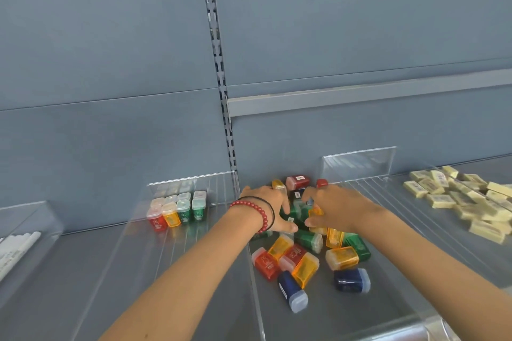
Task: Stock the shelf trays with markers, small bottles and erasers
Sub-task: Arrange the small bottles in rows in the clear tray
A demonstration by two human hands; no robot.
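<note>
Fingers -- left hand, right hand | curled round small bottles | middle tray

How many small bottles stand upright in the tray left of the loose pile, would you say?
8 upright bottles, in two rows of four at the clear tray's back: red, orange, two green in front; four behind, mostly hidden.

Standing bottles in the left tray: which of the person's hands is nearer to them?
Left. The left hand is just right of the standing bottles, across the clear tray wall, on the loose bottle pile. The right hand is farther right on the same pile.
</note>
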